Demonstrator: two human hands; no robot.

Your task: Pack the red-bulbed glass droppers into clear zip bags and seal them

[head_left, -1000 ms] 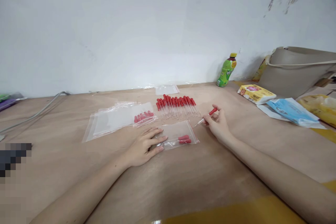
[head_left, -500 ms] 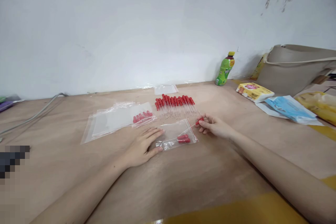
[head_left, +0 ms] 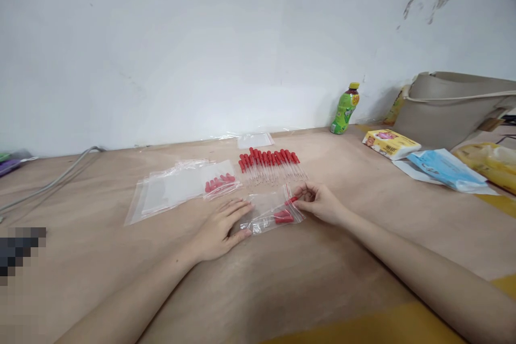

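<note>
A clear zip bag (head_left: 262, 205) lies flat, with two red-bulbed droppers (head_left: 284, 217) inside it near its right, open end. My left hand (head_left: 221, 230) rests flat, fingers apart, touching the bag's left end. At the bag's mouth my right hand (head_left: 318, 203) is closed in a pinch on another dropper (head_left: 292, 200), its thin clear stem pointing left into the bag and its red bulb at the opening. Behind the bag a row of loose droppers (head_left: 268, 159) lies with red bulbs toward the wall. Left of it, a filled bag (head_left: 221, 183) shows several red bulbs.
Flat clear bags (head_left: 173, 191) lie overlapping at the left, and another bag (head_left: 255, 141) is by the wall. A green drink bottle (head_left: 345, 110), a yellow tissue pack (head_left: 391, 144), a blue packet (head_left: 447, 168) and a grey bin (head_left: 451, 107) stand or lie at the right. A cable (head_left: 60, 174) runs at left.
My right hand has moved left to the bag's mouth, and the dropper it holds has slid further into the bag. My left hand has stayed in place.
</note>
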